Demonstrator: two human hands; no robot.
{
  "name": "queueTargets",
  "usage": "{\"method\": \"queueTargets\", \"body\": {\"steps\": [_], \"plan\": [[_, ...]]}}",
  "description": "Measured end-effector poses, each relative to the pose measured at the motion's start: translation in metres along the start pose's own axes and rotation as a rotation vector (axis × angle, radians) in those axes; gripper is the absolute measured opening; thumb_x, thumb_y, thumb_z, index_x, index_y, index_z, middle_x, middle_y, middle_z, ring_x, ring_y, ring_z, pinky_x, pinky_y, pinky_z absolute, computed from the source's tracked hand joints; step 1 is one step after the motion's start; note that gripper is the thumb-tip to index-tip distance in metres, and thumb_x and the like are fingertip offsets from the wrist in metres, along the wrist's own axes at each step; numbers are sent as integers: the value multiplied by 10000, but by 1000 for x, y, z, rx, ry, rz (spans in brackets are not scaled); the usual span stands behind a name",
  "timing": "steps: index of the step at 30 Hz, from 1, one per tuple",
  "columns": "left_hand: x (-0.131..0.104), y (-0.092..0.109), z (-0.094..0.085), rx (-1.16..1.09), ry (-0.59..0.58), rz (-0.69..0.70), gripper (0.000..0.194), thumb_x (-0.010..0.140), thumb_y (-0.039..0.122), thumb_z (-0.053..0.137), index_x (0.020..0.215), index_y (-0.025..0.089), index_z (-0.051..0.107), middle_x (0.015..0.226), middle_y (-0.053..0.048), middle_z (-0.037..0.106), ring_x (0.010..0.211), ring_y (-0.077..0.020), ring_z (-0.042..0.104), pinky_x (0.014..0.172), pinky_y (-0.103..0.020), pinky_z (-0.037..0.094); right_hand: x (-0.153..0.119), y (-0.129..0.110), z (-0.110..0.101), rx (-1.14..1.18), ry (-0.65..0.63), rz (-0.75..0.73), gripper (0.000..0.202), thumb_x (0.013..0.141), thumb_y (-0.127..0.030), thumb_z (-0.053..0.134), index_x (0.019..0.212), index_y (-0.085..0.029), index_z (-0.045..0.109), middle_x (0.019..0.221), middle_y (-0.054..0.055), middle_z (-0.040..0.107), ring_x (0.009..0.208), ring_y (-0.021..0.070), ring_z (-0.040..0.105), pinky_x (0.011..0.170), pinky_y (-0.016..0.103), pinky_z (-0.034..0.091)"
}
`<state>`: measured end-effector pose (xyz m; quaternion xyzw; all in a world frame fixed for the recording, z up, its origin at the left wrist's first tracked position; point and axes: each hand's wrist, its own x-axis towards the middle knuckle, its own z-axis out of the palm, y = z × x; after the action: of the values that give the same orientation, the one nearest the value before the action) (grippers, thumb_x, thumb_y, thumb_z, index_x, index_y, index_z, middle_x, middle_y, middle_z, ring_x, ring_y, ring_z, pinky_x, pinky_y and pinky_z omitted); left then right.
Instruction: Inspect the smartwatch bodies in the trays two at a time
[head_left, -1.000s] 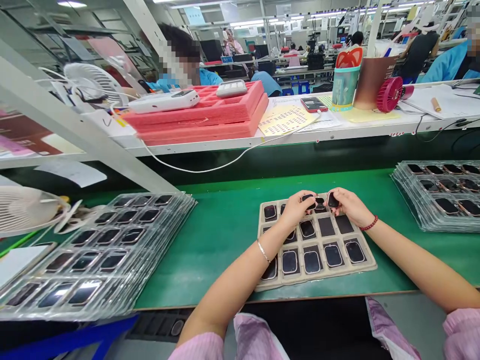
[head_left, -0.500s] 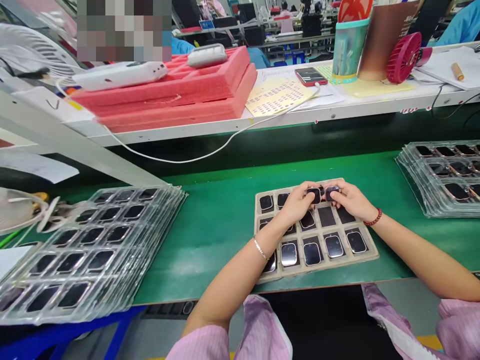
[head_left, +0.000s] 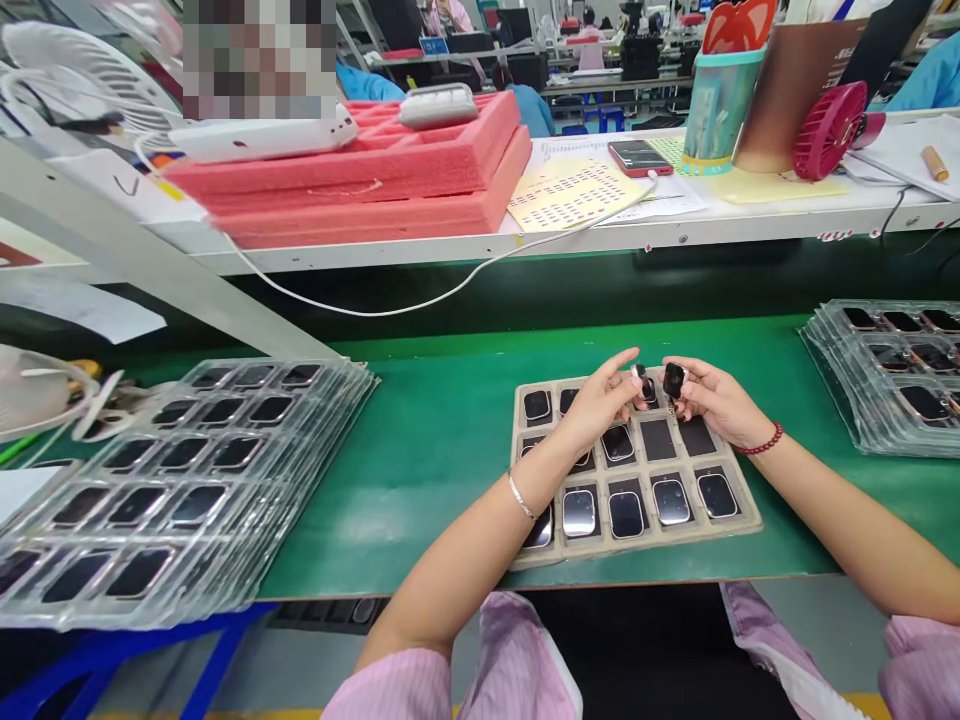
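Observation:
Above the far side of a beige compartment tray (head_left: 645,547), my left hand (head_left: 604,395) pinches a small smartwatch body (head_left: 640,376), turned nearly edge-on. Close to its right, my right hand (head_left: 709,400) grips a second dark watch body (head_left: 673,380), tilted up between thumb and fingers. The two pieces are a short gap apart. Below them, several square watch bodies with dark glass faces and light rims, such as a watch body (head_left: 625,512), lie in the tray's pockets. Two pockets in the middle row at the right show only dark lining. My hands hide part of the back row.
Stacked clear trays of dark watch faces (head_left: 300,470) stand at the left, with another clear stack (head_left: 847,400) at the right. Over the green bench (head_left: 420,500) runs a white shelf (head_left: 450,250) with pink foam (head_left: 360,205), a phone (head_left: 637,157) and a drooping white cable (head_left: 360,312).
The two watch bodies, close together with faces showing before, are now farther apart and turned edge-on. My left fingers have lifted and spread somewhat. The view has shifted slightly.

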<state>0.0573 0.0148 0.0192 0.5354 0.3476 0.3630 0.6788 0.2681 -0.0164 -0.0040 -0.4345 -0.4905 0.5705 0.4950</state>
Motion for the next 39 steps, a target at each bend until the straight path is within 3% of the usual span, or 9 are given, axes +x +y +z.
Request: {"method": "queueTargets", "body": {"steps": [4,8,10,13,16,19,22,33,39], "plan": [[-1,1,2,-17,-52,-13,616,779,410,738,1311,188,522,820,-2,611,652,-110,638,540,-199,439,-1,-2,1,5,-57,-8,494,708,-402,845,1134,-216,678,966,39,688,533,74,523,487,229,490],[-2,-1,4,-42,-68,-53,546,772,362,754,1234,169,536,760,9,607,659,-123,653,571,-204,463,-1,-2,2,-37,-89,-6,504,736,-407,827,1176,-215,672,966,45,698,524,78,550,512,250,529],[-1,-3,4,-68,-34,-98,459,813,333,709,1205,155,549,829,-24,633,704,-133,673,594,-217,492,-1,-1,2,-25,-61,12,527,771,-435,794,1228,-213,651,975,60,703,617,124,644,589,285,585],[2,-5,3,-84,26,-146,367,860,208,591,1225,169,571,932,-50,650,732,-114,669,656,-241,537,-2,0,4,-13,-21,22,516,850,-458,708,1305,-236,602,1143,99,687,870,205,726,707,331,629],[3,-5,1,-36,19,-122,514,786,51,522,1276,201,564,987,-51,674,753,-99,661,674,-226,529,-3,1,7,-54,-20,-3,462,906,-390,631,1343,-254,559,1224,98,667,961,210,715,771,351,632],[2,-5,2,34,6,-63,608,716,0,502,1291,192,550,1074,-79,695,831,-123,677,625,-195,489,-4,0,8,-109,-23,-26,443,894,-296,609,1328,-228,547,1138,88,689,870,182,712,741,339,626],[1,-6,4,83,4,-57,576,709,11,503,1262,160,560,1098,-102,703,827,-142,695,587,-187,467,-5,-1,9,-116,-17,-30,428,876,-261,606,1298,-213,546,1088,82,699,753,157,700,672,319,612],[-1,-4,6,161,8,-41,288,882,233,563,1142,142,647,974,-94,734,715,-150,712,523,-184,451,-7,-6,9,-21,-18,-26,369,849,-494,690,1050,-186,661,915,73,744,569,140,664,525,270,546],[-3,-2,5,165,-4,-15,313,849,184,587,1156,149,629,1030,-89,731,759,-150,716,535,-173,466,-7,-7,9,-29,-6,-35,302,856,-451,682,987,-179,684,845,50,734,498,110,609,511,269,547]]}}
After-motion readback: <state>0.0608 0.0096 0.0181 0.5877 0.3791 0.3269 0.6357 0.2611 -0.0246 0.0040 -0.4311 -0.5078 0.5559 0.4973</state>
